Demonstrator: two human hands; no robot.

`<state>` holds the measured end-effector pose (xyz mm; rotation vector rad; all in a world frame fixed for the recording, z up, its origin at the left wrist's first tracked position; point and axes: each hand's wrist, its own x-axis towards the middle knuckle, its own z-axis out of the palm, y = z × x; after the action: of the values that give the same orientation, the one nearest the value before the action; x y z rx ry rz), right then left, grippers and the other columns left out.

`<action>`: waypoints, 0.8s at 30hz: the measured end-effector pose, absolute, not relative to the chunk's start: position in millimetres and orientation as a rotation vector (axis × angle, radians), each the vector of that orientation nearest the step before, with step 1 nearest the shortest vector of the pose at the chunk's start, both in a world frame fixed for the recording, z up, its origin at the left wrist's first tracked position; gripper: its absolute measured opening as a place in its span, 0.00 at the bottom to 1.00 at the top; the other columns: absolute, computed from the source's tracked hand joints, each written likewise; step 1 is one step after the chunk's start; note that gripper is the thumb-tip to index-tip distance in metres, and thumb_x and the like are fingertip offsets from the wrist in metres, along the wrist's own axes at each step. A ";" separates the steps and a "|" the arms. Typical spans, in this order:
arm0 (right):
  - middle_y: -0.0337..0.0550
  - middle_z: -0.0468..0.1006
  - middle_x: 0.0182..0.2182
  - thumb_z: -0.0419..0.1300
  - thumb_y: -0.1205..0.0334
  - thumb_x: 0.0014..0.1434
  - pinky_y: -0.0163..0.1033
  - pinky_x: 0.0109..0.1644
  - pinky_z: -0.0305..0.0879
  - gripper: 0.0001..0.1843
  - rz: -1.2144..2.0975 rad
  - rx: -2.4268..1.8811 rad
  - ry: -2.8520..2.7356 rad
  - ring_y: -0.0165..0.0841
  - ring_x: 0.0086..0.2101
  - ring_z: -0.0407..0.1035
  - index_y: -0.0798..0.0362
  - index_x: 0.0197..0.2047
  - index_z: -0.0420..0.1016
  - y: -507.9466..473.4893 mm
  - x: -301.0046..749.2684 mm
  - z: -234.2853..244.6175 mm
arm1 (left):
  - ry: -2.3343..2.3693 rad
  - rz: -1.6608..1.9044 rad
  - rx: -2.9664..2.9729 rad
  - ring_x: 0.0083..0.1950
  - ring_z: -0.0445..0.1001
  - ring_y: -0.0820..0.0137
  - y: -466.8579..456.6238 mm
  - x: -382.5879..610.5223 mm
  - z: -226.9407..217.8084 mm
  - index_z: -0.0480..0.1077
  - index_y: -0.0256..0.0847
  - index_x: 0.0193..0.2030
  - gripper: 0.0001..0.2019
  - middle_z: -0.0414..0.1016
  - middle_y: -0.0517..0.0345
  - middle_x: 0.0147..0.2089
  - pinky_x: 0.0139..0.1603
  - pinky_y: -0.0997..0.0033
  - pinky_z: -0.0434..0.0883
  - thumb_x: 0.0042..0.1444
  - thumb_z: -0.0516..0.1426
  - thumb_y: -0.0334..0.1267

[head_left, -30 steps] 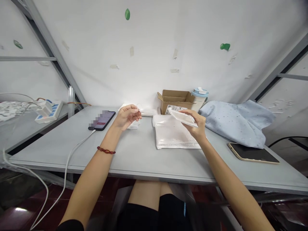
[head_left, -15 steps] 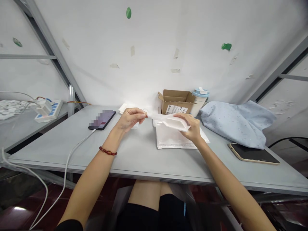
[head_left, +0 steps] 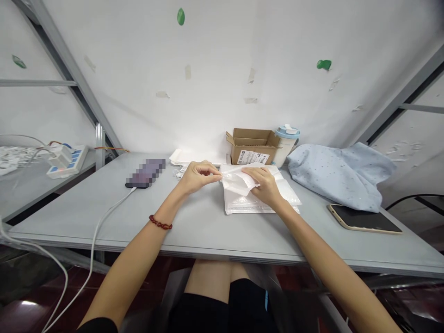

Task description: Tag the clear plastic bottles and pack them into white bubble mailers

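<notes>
My right hand [head_left: 265, 185] grips a small white plastic bag [head_left: 239, 182], its thumb underneath and fingers on top. The bag is creased and its left end points toward my left hand [head_left: 201, 176]. Thumb and forefinger of that hand are pinched together right at the bag's left end; what sits between the fingertips is too small to make out. Under the bag lies a stack of white padded envelopes [head_left: 243, 206] on the grey table. Some small white coiled pieces [head_left: 179, 172] lie just behind my left hand, partly hidden by it.
White flat packets [head_left: 182, 156] lie against the wall. Behind the envelopes stand an open cardboard box [head_left: 253, 143] and a blue-lidded cup [head_left: 287, 143]. A light blue cloth [head_left: 340, 171] and a phone [head_left: 364, 219] are at right; a charging phone [head_left: 144, 174] lies at left.
Both hands have come lower, and my left hand has shifted right, closer to my right hand. The white bag has dropped onto the envelopes and turned. The coiled pieces now show more.
</notes>
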<state>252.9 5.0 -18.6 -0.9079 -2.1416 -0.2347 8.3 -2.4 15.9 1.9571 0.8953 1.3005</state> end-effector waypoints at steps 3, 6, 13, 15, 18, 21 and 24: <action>0.48 0.78 0.45 0.51 0.74 0.47 0.46 0.45 0.62 0.26 -0.244 -0.923 -2.160 0.41 0.45 0.71 0.53 0.50 0.72 5.7 252.5 -19.9 | 0.931 1.339 2.016 0.35 0.68 0.67 -5.4 15.0 14.2 0.77 0.42 0.24 0.03 0.77 0.54 0.28 0.29 0.70 0.62 0.45 0.64 0.36; 0.48 0.78 0.45 0.51 0.75 0.48 0.45 0.45 0.61 0.26 -0.256 -0.937 -2.184 0.41 0.45 0.71 0.53 0.50 0.71 5.8 251.4 -21.5 | 0.961 1.300 2.083 0.34 0.67 0.67 -8.1 20.4 12.3 0.77 0.42 0.23 0.04 0.77 0.54 0.28 0.30 0.70 0.62 0.47 0.62 0.37; 0.51 0.78 0.45 0.50 0.76 0.51 0.44 0.44 0.60 0.24 -0.347 -0.855 -2.244 0.39 0.44 0.71 0.56 0.50 0.71 5.4 248.6 -25.7 | 0.978 1.185 2.240 0.36 0.65 0.67 -4.5 25.7 2.9 0.78 0.45 0.27 0.03 0.70 0.58 0.28 0.41 0.67 0.63 0.48 0.62 0.38; 0.52 0.78 0.45 0.51 0.76 0.51 0.44 0.44 0.59 0.23 -0.375 -0.825 -2.259 0.39 0.44 0.71 0.57 0.50 0.71 5.4 248.0 -26.3 | 0.938 1.165 2.247 0.38 0.65 0.67 -4.3 26.7 2.3 0.78 0.46 0.27 0.02 0.69 0.58 0.30 0.46 0.65 0.63 0.46 0.63 0.39; 0.51 0.78 0.44 0.50 0.77 0.51 0.43 0.43 0.59 0.22 -0.403 -0.786 -2.293 0.38 0.43 0.71 0.56 0.49 0.71 5.3 247.1 -26.6 | 0.942 1.112 2.200 0.42 0.66 0.66 -6.2 28.8 4.0 0.77 0.44 0.26 0.05 0.69 0.58 0.34 0.48 0.64 0.63 0.43 0.65 0.41; 0.51 0.78 0.44 0.50 0.77 0.50 0.42 0.42 0.59 0.23 -0.420 -0.734 -2.316 0.37 0.42 0.71 0.56 0.49 0.71 5.0 246.1 -26.9 | 1.015 0.980 2.080 0.45 0.68 0.64 -6.3 29.3 5.2 0.75 0.41 0.32 0.12 0.72 0.57 0.40 0.48 0.63 0.64 0.39 0.67 0.42; 0.51 0.78 0.43 0.51 0.77 0.49 0.42 0.42 0.59 0.24 -0.430 -0.656 -2.339 0.37 0.42 0.71 0.56 0.49 0.70 3.9 244.6 -26.9 | 0.985 0.802 1.940 0.51 0.69 0.62 -2.3 25.8 3.4 0.72 0.41 0.44 0.24 0.73 0.53 0.48 0.51 0.61 0.65 0.38 0.67 0.42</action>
<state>244.6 3.9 -26.9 -0.6564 -2.3394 -0.4304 25.8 -2.3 3.4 1.9405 0.9846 0.8021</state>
